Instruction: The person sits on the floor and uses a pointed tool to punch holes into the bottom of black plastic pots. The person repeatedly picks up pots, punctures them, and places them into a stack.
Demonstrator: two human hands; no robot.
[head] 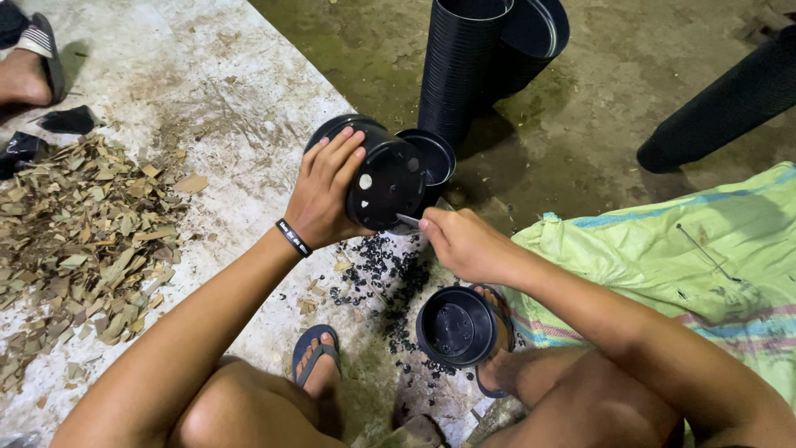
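Head view: a black plastic pot is held on its side, its holed base turned toward the camera, with the left hand wrapped over its wall, fingers spread across the top. A thin metal tool is pinched in the closed right hand, and its tip is set against the lower edge of the pot's base. Just behind the held pot, a second black pot is seen, touching it. Below the two hands, small black plastic bits are scattered on the concrete floor. Below the right hand, another black pot stands upright by a sandalled foot. Beyond the hands, a tall stack of black pots is placed. A green woven sack is spread to the right of the right hand, and a heap of dry wood chips lies well to the left of the left hand.
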